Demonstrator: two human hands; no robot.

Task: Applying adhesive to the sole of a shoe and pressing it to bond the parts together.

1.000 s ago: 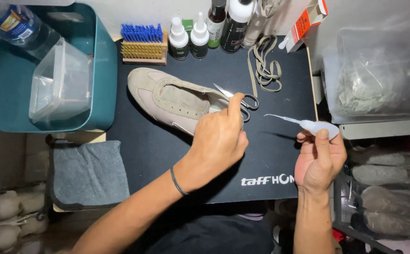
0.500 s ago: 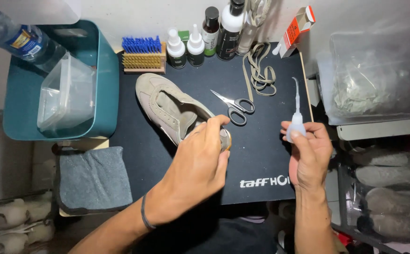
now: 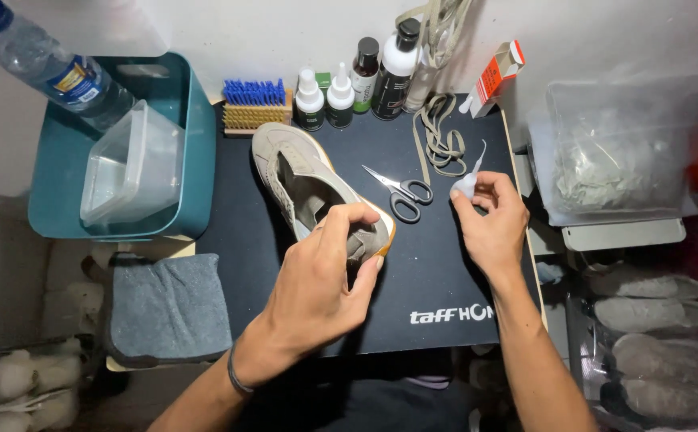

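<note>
Small table [image 3: 517,264] covered by black mat [image 3: 437,272]. On mat: beige shoe [image 3: 301,180] centre-left, scissors [image 3: 401,192] just right of it, loose laces [image 3: 437,144] far right, brush [image 3: 257,104] and bottles [image 3: 353,84] along far edge.

Shoe [image 3: 301,180] heel under left hand [image 3: 317,280]

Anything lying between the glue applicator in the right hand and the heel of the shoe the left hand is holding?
Yes: the scissors lie on the mat between the applicator in the right hand and the shoe gripped by the left hand.
</note>
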